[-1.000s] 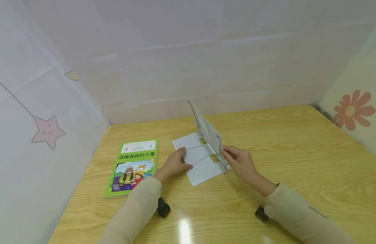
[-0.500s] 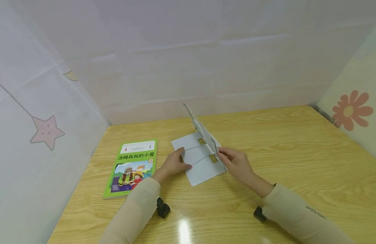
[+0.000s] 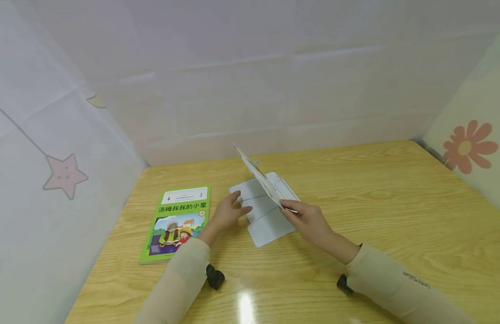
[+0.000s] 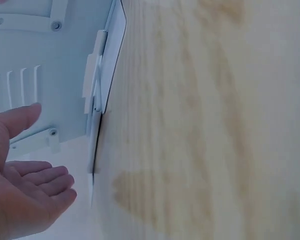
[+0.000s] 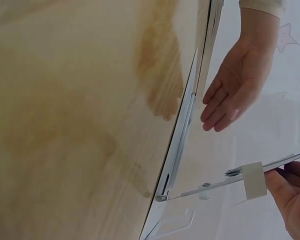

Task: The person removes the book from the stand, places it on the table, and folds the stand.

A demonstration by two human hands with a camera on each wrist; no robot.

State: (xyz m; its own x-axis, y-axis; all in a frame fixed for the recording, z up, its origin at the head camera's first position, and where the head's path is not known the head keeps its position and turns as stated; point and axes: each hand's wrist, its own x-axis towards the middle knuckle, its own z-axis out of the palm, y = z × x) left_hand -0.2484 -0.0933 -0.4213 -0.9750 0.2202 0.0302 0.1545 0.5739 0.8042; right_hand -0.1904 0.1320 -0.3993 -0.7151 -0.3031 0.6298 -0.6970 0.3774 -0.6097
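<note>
On the wooden table [image 3: 375, 202] lies a white folding book stand [image 3: 266, 220], its base flat near the middle and its hinged panel [image 3: 260, 175] tilted up and leaning toward the left. The right hand [image 3: 311, 220] pinches the panel's near lower edge between thumb and fingers; in the right wrist view its fingertips [image 5: 290, 175] close on a small white tab at the end of a thin metal rod. The left hand [image 3: 227, 211] hovers over the left part of the base with fingers straight and close together, thumb apart; whether it touches the base cannot be told, and in the left wrist view the open palm [image 4: 20, 175] faces the panel's ribbed underside without gripping anything. Just left of the stand, apart from it, a green picture book [image 3: 177, 222] lies flat, cover up. Both forearms wear beige sleeves [image 3: 181, 279]. Pale sheets with a pink star [image 3: 63, 175] and an orange flower [image 3: 469, 146] wall in the table.
</note>
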